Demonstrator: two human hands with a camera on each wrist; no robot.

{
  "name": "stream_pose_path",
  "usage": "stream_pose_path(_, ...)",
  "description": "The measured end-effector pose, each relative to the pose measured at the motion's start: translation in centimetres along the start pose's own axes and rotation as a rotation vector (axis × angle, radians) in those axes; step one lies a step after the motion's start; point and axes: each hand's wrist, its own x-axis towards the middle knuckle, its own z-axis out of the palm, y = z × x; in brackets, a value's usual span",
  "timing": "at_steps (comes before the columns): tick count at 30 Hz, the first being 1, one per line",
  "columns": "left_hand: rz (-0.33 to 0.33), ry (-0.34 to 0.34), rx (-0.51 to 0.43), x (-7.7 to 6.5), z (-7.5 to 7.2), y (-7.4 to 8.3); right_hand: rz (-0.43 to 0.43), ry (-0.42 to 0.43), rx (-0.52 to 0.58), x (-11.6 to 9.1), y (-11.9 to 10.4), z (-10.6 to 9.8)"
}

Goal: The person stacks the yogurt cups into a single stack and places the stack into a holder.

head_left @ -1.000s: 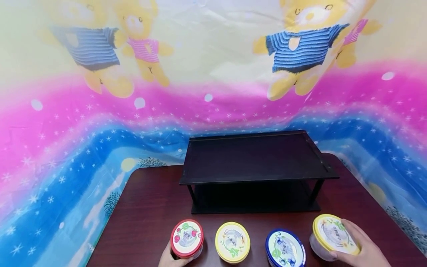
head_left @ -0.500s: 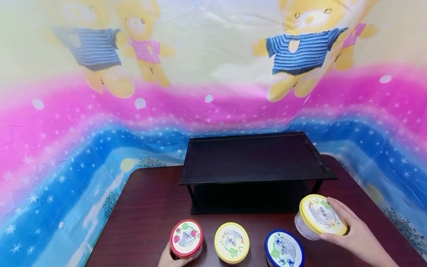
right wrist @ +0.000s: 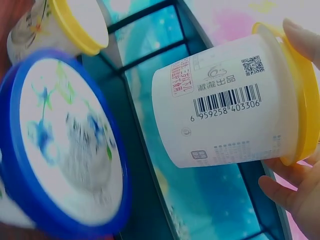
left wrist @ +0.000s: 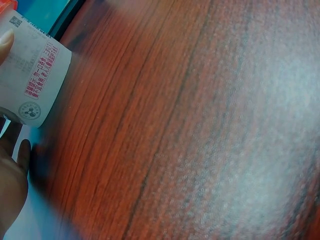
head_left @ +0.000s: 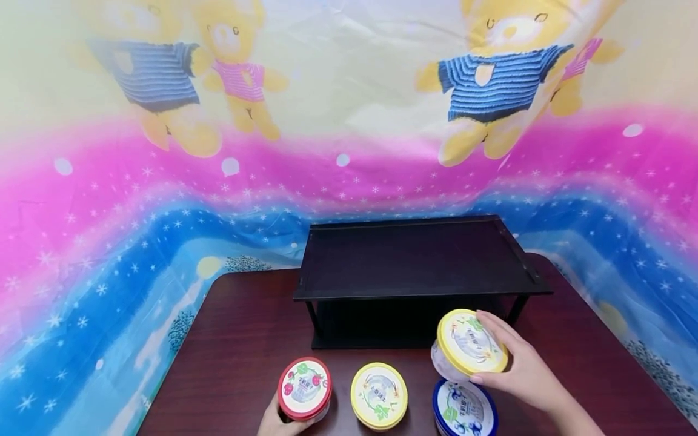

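Observation:
In the head view my right hand [head_left: 520, 363] grips a yellow-lidded cup [head_left: 471, 342] by its lid end, raised and tilted above and behind the blue-lidded cup [head_left: 465, 409]. The right wrist view shows the held cup's white side with a barcode [right wrist: 227, 104]. My left hand [head_left: 279, 422] holds a red-lidded cup [head_left: 305, 389] that stands at the left end of the row; its white side [left wrist: 35, 65] appears in the left wrist view. Between the red and blue lids stands a second yellow-lidded cup [head_left: 378, 396].
Behind the cups stands a black two-level rack [head_left: 420, 257], its upper board over a lower shelf [head_left: 382, 324]. The dark red wooden table [head_left: 234, 339] extends to both sides. A patterned cloth [head_left: 338, 175] with bears hangs behind.
My right hand has lifted its yellow-lidded cup from the row's right end and carried it left, past the blue-lidded cup's right side to above it. The left hand stays put.

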Motion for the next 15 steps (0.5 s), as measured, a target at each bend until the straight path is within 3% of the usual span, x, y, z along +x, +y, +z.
stream_pose_path(10,0.011,0.000,0.016,0.0,0.0,-0.1,-0.079,-0.039,0.104,1.4,-1.6,2.3)
stream_pose_path(15,0.053,0.015,0.041,0.0,0.0,-0.3,-0.117,-0.065,0.107,2.4,-2.3,3.5)
